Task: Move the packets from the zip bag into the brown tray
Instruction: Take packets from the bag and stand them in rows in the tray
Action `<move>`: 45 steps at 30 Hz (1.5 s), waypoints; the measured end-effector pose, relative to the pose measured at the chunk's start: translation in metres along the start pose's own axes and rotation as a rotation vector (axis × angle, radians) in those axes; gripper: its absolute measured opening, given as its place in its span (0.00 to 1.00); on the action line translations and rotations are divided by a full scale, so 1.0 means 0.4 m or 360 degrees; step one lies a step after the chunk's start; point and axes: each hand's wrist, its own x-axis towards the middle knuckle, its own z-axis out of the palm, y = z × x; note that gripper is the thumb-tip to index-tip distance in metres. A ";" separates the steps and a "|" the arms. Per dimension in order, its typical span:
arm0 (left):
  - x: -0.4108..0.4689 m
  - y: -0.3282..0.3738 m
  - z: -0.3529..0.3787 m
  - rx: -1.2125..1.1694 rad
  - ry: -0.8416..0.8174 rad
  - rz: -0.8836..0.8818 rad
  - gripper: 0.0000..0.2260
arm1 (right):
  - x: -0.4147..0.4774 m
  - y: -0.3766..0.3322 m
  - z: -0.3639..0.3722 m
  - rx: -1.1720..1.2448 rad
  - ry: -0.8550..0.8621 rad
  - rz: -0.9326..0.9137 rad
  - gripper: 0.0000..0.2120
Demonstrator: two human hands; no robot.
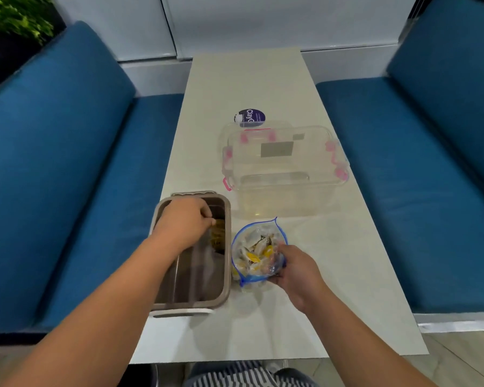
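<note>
A clear zip bag (256,247) with a blue rim stands open on the table, filled with several white and yellow packets (259,251). My right hand (294,270) grips the bag's near side. To its left sits the brown tray (227,275), divided by a lengthwise wall. My left hand (186,223) is over the tray's far half with its fingers curled, and it pinches a yellow packet (218,233) that hangs down into the tray. The tray's floor near me shows no packets that I can make out.
A clear plastic storage box (284,170) with pink latches stands behind the bag. A round purple sticker (249,117) lies beyond it. Blue bench seats (403,191) flank the long pale table (333,275). The table's near edge is close to my body.
</note>
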 end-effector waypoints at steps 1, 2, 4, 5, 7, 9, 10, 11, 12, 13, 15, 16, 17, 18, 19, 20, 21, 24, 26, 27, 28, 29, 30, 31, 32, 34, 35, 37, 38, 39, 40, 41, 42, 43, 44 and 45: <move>-0.014 0.013 -0.014 -0.0077 0.0060 -0.0012 0.03 | -0.005 0.000 0.001 -0.0071 0.0025 -0.0038 0.13; -0.029 0.028 -0.026 -0.0166 0.0112 -0.0016 0.03 | -0.009 0.000 0.002 -0.0153 0.0055 -0.0064 0.14; -0.054 0.062 -0.041 -0.0291 0.0173 0.0039 0.02 | -0.016 0.007 0.000 -0.0330 0.0100 -0.0078 0.15; -0.062 0.082 -0.044 -0.0318 0.0164 0.0105 0.02 | -0.021 0.012 -0.001 -0.0404 0.0101 -0.0065 0.15; -0.069 0.122 -0.042 -0.0338 0.0079 0.0289 0.01 | -0.028 0.020 -0.001 -0.0494 0.0044 -0.0015 0.14; -0.063 0.159 -0.025 -0.0203 -0.0064 0.0484 0.02 | -0.032 0.026 -0.001 -0.0499 -0.0022 0.0027 0.11; -0.057 0.174 -0.010 -0.0081 -0.0147 0.0568 0.04 | -0.031 0.030 -0.002 -0.0483 -0.0027 0.0037 0.10; -0.049 0.187 0.006 0.0048 -0.0229 0.0638 0.05 | -0.030 0.031 -0.003 -0.0455 -0.0018 0.0042 0.09; -0.042 0.198 0.022 0.0163 -0.0307 0.0692 0.06 | -0.029 0.031 -0.004 -0.0412 -0.0009 0.0047 0.09; -0.035 0.206 0.036 0.0261 -0.0381 0.0731 0.07 | -0.028 0.031 -0.005 -0.0354 -0.0002 0.0055 0.10; -0.029 0.220 0.060 0.0455 -0.0503 0.0798 0.07 | -0.029 0.029 -0.007 -0.0234 0.0003 0.0063 0.10; -0.027 0.225 0.072 0.0553 -0.0541 0.0837 0.07 | -0.030 0.027 -0.009 -0.0187 0.0003 0.0062 0.10; -0.024 0.232 0.083 0.0647 -0.0566 0.0868 0.07 | -0.032 0.024 -0.011 -0.0149 0.0003 0.0063 0.09; -0.021 0.238 0.096 0.0729 -0.0590 0.0883 0.07 | -0.032 0.021 -0.014 -0.0120 0.0004 0.0066 0.09; -0.019 0.244 0.107 0.0794 -0.0613 0.0884 0.07 | -0.032 0.018 -0.018 -0.0105 0.0005 0.0071 0.09; -0.017 0.249 0.118 0.0845 -0.0636 0.0877 0.07 | -0.033 0.016 -0.021 -0.0095 0.0003 0.0075 0.09; -0.016 0.254 0.128 0.0898 -0.0652 0.0873 0.06 | -0.035 0.014 -0.023 -0.0089 0.0005 0.0078 0.09; -0.009 0.262 0.147 0.1001 -0.0643 0.0874 0.03 | -0.034 0.005 -0.026 -0.0056 0.0019 0.0094 0.10; 0.002 0.262 0.150 0.1001 -0.0622 0.0853 0.04 | -0.028 0.000 -0.024 -0.0014 0.0046 0.0113 0.12; 0.008 0.262 0.149 0.0989 -0.0611 0.0842 0.05 | -0.024 -0.002 -0.023 0.0017 0.0065 0.0126 0.12; 0.014 0.259 0.149 0.0966 -0.0602 0.0832 0.05 | -0.019 -0.002 -0.024 0.0059 0.0086 0.0139 0.12; 0.021 0.256 0.148 0.0928 -0.0588 0.0827 0.06 | -0.015 -0.003 -0.024 0.0099 0.0103 0.0149 0.12; 0.026 0.252 0.147 0.0878 -0.0579 0.0821 0.07 | -0.012 -0.004 -0.026 0.0129 0.0114 0.0152 0.11; 0.030 0.249 0.145 0.0835 -0.0577 0.0813 0.08 | -0.011 -0.007 -0.027 0.0137 0.0113 0.0147 0.11; 0.033 0.246 0.141 0.0787 -0.0585 0.0800 0.08 | -0.010 -0.009 -0.029 0.0125 0.0108 0.0135 0.11; 0.039 0.240 0.131 0.0634 -0.0621 0.0762 0.08 | -0.008 -0.016 -0.032 0.0063 0.0095 0.0103 0.13; 0.042 0.238 0.124 0.0535 -0.0641 0.0735 0.09 | -0.006 -0.020 -0.033 0.0035 0.0095 0.0090 0.14; 0.045 0.234 0.110 0.0351 -0.0681 0.0684 0.11 | -0.001 -0.026 -0.032 -0.0003 0.0120 0.0074 0.15; 0.047 0.231 0.104 0.0278 -0.0700 0.0661 0.12 | 0.001 -0.028 -0.031 -0.0014 0.0144 0.0071 0.15; 0.048 0.229 0.099 0.0213 -0.0718 0.0641 0.13 | 0.001 -0.032 -0.029 -0.0017 0.0163 0.0073 0.15; 0.048 0.228 0.094 0.0161 -0.0732 0.0625 0.14 | 0.003 -0.035 -0.027 -0.0011 0.0185 0.0082 0.15; 0.048 0.228 0.089 0.0124 -0.0742 0.0608 0.15 | 0.003 -0.039 -0.025 -0.0003 0.0192 0.0089 0.14; 0.047 0.228 0.083 0.0100 -0.0751 0.0592 0.16 | 0.003 -0.044 -0.021 0.0016 0.0195 0.0093 0.14; 0.047 0.226 0.077 0.0083 -0.0759 0.0582 0.16 | 0.003 -0.048 -0.016 0.0054 0.0201 0.0097 0.14; 0.045 0.223 0.072 0.0076 -0.0766 0.0586 0.16 | 0.004 -0.051 -0.011 0.0107 0.0199 0.0100 0.14; 0.042 0.219 0.068 0.0073 -0.0766 0.0604 0.15 | 0.004 -0.054 -0.005 0.0164 0.0191 0.0107 0.13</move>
